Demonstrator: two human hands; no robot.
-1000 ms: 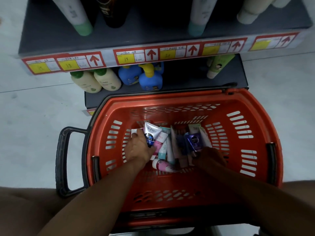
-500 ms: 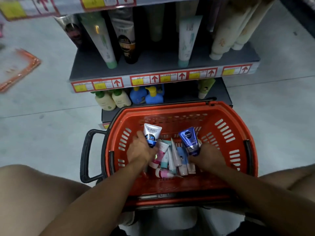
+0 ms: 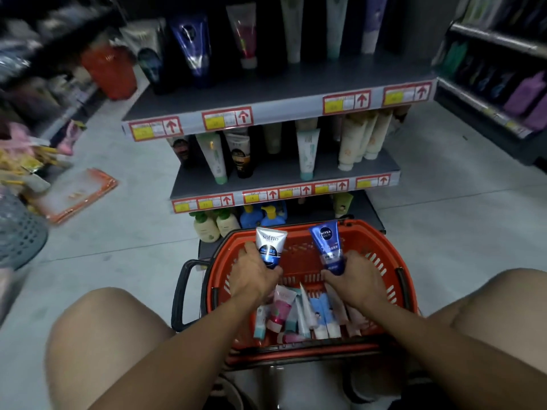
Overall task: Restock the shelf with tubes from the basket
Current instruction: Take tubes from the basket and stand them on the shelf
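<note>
Both hands are up over the orange basket [image 3: 393, 261], each closed around one tube. Left of the basket's middle, the left hand [image 3: 254, 273] grips a white-and-blue Softto tube [image 3: 270, 247] by its lower end, the flat crimped end pointing up toward the shelf [image 3: 284, 173]. Right of the middle, the right hand [image 3: 355, 279] pinches a deep blue Nivea tube [image 3: 327, 247] the same way, tilted slightly left.

Judging by this, restocking is early: neither held tube has reached the shelf, and a loose pile of tubes [image 3: 299, 316] lies on the basket's floor below the hands, pink, pale blue and white, overlapping at odd angles.

The basket is rigid slotted plastic with a black handle [image 3: 180, 294] on its left side. The tubes look like soft, glossy squeeze plastic, flat at the crimp and round at the cap.
</note>
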